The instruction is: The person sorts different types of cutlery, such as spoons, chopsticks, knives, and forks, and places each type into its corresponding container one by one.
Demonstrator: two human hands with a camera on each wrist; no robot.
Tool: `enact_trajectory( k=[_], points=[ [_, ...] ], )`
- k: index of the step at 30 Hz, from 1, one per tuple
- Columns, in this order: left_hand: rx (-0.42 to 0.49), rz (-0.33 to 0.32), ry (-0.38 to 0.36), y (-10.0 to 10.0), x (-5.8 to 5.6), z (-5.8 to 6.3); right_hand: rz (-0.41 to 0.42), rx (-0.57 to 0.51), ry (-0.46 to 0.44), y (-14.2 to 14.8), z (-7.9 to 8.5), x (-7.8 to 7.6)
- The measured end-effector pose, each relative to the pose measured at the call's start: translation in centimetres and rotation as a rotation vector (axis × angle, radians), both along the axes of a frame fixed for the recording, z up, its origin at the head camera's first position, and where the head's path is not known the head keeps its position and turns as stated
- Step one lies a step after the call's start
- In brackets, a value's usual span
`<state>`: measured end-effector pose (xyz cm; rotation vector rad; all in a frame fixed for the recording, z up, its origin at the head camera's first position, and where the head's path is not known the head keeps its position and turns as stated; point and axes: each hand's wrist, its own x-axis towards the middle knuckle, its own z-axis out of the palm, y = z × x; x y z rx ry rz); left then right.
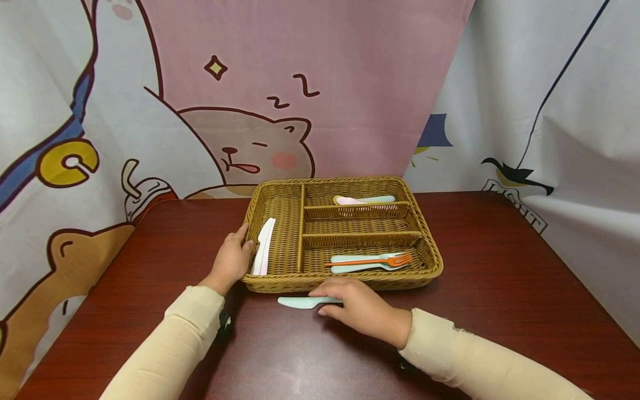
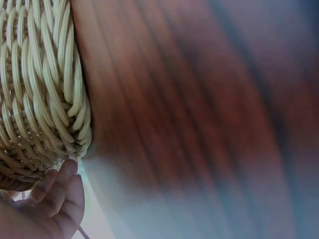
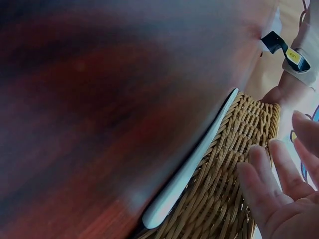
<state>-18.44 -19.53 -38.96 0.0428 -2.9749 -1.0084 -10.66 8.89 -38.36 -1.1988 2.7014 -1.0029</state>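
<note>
A light mint table knife (image 1: 302,302) lies on the table along the front of the wicker basket (image 1: 340,282). My right hand (image 1: 357,308) hovers over its handle end. In the right wrist view the fingers (image 3: 285,172) are spread and loosely bent, apart from the knife (image 3: 184,181). My left hand (image 1: 231,261) holds the basket's left side, thumb at the rim and fingers along the outer wall. The left wrist view has those fingers (image 2: 57,196) close against the woven corner (image 2: 50,99). Inside the left compartment lie a white and a pale pink knife (image 1: 263,247).
In the front right compartment sit an orange fork (image 1: 370,261) and mint cutlery (image 1: 350,269). The back right compartment holds pink, yellow and mint cutlery (image 1: 365,200). A dark red wooden table (image 1: 475,266) bears the basket; a printed cloth (image 1: 370,83) hangs behind.
</note>
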Motion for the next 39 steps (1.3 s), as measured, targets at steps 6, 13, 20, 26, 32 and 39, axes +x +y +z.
enact_trajectory(
  k=[6, 13, 20, 26, 32, 39],
  points=[
    [0.006, 0.002, -0.004, 0.0, 0.0, 0.1, 0.004, 0.081, 0.028, 0.3, 0.1, 0.1],
    [0.010, -0.002, -0.006, 0.1, 0.0, 0.1, 0.002, 0.135, 0.019, 1.0, 0.0, 0.1],
    [0.009, -0.005, -0.003, 0.0, 0.0, 0.1, -0.010, 0.172, 0.044, 1.6, -0.1, 0.0],
    [0.008, -0.006, -0.008, -0.1, 0.1, 0.1, -0.015, 0.206, 0.066, 1.5, -0.2, 0.0],
    [0.001, -0.005, 0.004, -0.1, 0.0, 0.0, -0.021, 0.242, 0.062, 1.4, -0.3, 0.0],
    [0.009, -0.002, 0.003, 0.0, 0.1, 0.1, -0.019, 0.239, 0.064, 1.3, -0.2, 0.0]
  ],
)
